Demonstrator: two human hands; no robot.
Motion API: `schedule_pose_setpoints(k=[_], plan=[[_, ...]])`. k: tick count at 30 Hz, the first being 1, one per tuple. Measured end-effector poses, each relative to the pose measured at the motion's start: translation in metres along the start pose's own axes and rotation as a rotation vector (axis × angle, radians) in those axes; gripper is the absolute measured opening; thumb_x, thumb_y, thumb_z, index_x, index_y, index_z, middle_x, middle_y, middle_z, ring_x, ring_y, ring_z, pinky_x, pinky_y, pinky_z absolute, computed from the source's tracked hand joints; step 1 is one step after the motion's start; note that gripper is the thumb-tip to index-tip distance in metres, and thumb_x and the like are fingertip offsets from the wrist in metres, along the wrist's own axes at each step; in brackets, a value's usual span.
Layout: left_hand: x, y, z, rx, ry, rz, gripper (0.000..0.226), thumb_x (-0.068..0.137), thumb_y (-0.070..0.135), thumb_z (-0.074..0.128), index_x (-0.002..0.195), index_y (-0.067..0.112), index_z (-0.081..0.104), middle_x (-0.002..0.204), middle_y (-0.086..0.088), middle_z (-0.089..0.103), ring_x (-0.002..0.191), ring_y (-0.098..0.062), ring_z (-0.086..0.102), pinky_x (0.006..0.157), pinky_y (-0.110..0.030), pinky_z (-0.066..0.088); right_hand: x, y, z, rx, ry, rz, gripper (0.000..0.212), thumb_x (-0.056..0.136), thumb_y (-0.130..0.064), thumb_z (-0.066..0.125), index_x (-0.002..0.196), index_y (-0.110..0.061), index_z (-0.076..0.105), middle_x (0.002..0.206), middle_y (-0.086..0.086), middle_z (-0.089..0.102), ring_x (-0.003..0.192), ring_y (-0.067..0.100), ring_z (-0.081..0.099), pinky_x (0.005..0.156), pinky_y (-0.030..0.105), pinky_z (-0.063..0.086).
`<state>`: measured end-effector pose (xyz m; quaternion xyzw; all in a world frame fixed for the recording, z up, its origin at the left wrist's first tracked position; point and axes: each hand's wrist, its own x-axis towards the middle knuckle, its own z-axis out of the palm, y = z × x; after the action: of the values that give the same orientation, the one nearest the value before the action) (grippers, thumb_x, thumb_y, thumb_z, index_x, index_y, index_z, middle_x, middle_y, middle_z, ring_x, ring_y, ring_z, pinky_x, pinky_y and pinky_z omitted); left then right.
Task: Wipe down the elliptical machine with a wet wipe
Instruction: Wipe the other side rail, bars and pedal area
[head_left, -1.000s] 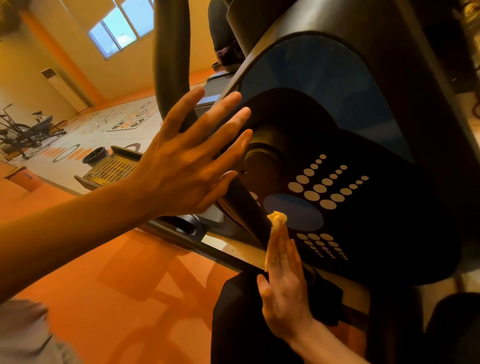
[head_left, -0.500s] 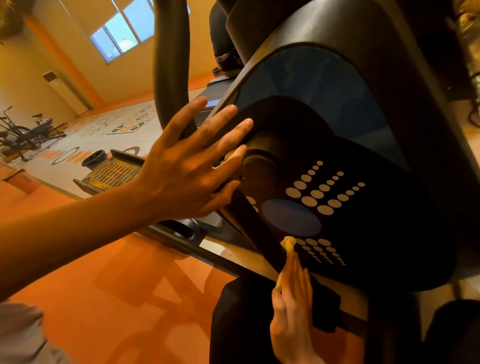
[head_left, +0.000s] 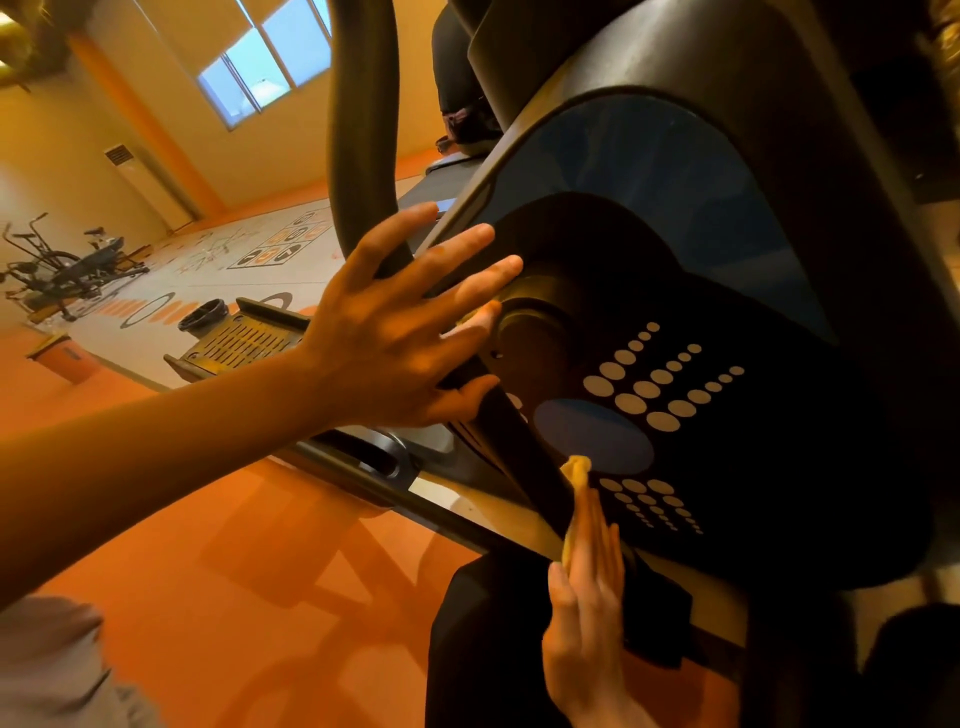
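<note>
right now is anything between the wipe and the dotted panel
Nothing visible: the right hand presses the wet wipe against the dotted panel. The black crank arm runs close along its left side only.

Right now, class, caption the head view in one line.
Right hand presses a wet wipe against the elliptical's dark housing; left hand spreads open near the hub.

Left hand (head_left: 387, 340) splayed; right (head_left: 587, 608) seemingly flat

a: the elliptical's curved black plastic housing (head_left: 779, 467) looks smooth and matt.
b: and the crumpled yellowish wet wipe (head_left: 577, 467) looks soft, cloth-like; the orange floor (head_left: 260, 571) is smooth with a faint sheen.
</note>
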<state>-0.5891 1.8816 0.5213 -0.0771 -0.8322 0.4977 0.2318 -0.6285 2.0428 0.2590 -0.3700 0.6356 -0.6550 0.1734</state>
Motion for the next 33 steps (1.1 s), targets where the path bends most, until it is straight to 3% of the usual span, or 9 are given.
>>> schedule_pose_setpoints(k=[5, 11, 16, 18, 20, 23, 26, 29, 33], plan=[[-0.002, 0.003, 0.001, -0.043, 0.040, -0.022, 0.050, 0.093, 0.053, 0.064, 0.102, 0.007, 0.080, 0.133, -0.014, 0.070, 0.131, -0.040, 0.061, 0.112, -0.058, 0.038, 0.037, -0.077, 0.008, 0.120, -0.046, -0.165, 0.068, 0.102, -0.050, 0.013, 0.163, -0.019, 0.015, 0.171, -0.012, 0.012, 0.157, 0.009, 0.011, 0.127, 0.028, 0.001], [-0.001, 0.004, 0.003, -0.037, 0.055, -0.032, 0.049, 0.092, 0.053, 0.064, 0.101, 0.009, 0.081, 0.132, -0.013, 0.071, 0.130, -0.040, 0.062, 0.113, -0.056, 0.037, 0.037, -0.058, 0.011, 0.061, -0.045, -0.284, 0.071, 0.105, -0.057, 0.005, 0.164, -0.020, 0.017, 0.171, -0.007, 0.017, 0.157, 0.015, 0.017, 0.127, 0.033, 0.006], [-0.001, 0.003, 0.006, -0.025, 0.081, -0.024, 0.049, 0.091, 0.055, 0.063, 0.098, 0.010, 0.082, 0.132, -0.010, 0.071, 0.129, -0.038, 0.063, 0.112, -0.055, 0.037, 0.002, 0.025, -0.011, -0.052, -0.044, 0.181, 0.064, 0.092, -0.048, 0.021, 0.151, -0.063, 0.001, 0.157, -0.042, 0.005, 0.156, 0.006, 0.012, 0.129, 0.044, 0.007], [-0.001, 0.003, 0.007, -0.021, 0.095, -0.016, 0.049, 0.091, 0.055, 0.063, 0.098, 0.009, 0.082, 0.131, -0.010, 0.071, 0.128, -0.037, 0.063, 0.111, -0.055, 0.038, 0.009, 0.005, -0.010, 0.033, -0.058, 0.258, 0.055, 0.091, -0.051, 0.018, 0.144, -0.059, 0.006, 0.149, -0.046, 0.004, 0.154, -0.004, 0.006, 0.129, 0.040, 0.000], [-0.001, 0.002, 0.008, -0.024, 0.104, -0.010, 0.049, 0.091, 0.054, 0.064, 0.099, 0.009, 0.081, 0.131, -0.010, 0.071, 0.128, -0.037, 0.064, 0.110, -0.055, 0.039, 0.027, -0.042, -0.007, 0.136, -0.050, 0.125, 0.056, 0.093, -0.055, 0.013, 0.148, -0.050, 0.017, 0.156, -0.040, 0.012, 0.149, -0.015, 0.005, 0.128, 0.031, -0.005], [0.001, 0.004, 0.008, -0.029, 0.121, -0.018, 0.046, 0.090, 0.051, 0.066, 0.099, 0.009, 0.082, 0.130, -0.010, 0.072, 0.127, -0.037, 0.064, 0.110, -0.054, 0.040, 0.052, -0.101, 0.003, 0.210, -0.116, -0.063, 0.063, 0.097, -0.051, 0.013, 0.157, -0.033, 0.019, 0.167, -0.020, 0.018, 0.152, -0.008, 0.008, 0.124, 0.021, -0.006], [0.001, 0.005, 0.008, -0.037, 0.131, -0.030, 0.043, 0.090, 0.049, 0.066, 0.097, 0.010, 0.083, 0.129, -0.009, 0.072, 0.127, -0.036, 0.065, 0.109, -0.053, 0.041, 0.052, -0.101, 0.008, 0.173, -0.110, -0.174, 0.065, 0.102, -0.046, 0.014, 0.163, -0.024, 0.016, 0.170, -0.013, 0.015, 0.156, 0.003, 0.011, 0.126, 0.025, -0.004], [-0.001, 0.004, 0.010, -0.037, 0.128, -0.021, 0.046, 0.090, 0.051, 0.065, 0.098, 0.009, 0.082, 0.131, -0.009, 0.072, 0.127, -0.037, 0.064, 0.110, -0.053, 0.039, 0.022, -0.046, 0.006, 0.056, -0.035, -0.160, 0.064, 0.103, -0.060, 0.008, 0.163, -0.038, 0.009, 0.170, -0.015, 0.016, 0.156, 0.007, 0.015, 0.128, 0.032, 0.003], [0.000, 0.004, 0.010, -0.044, 0.151, -0.019, 0.045, 0.089, 0.049, 0.066, 0.097, 0.007, 0.082, 0.129, -0.010, 0.072, 0.125, -0.038, 0.066, 0.109, -0.054, 0.039, -0.001, 0.007, -0.009, -0.025, -0.061, 0.221, 0.067, 0.088, -0.058, 0.020, 0.152, -0.060, 0.000, 0.150, -0.056, -0.002, 0.143, -0.025, -0.004, 0.128, 0.052, 0.010]])
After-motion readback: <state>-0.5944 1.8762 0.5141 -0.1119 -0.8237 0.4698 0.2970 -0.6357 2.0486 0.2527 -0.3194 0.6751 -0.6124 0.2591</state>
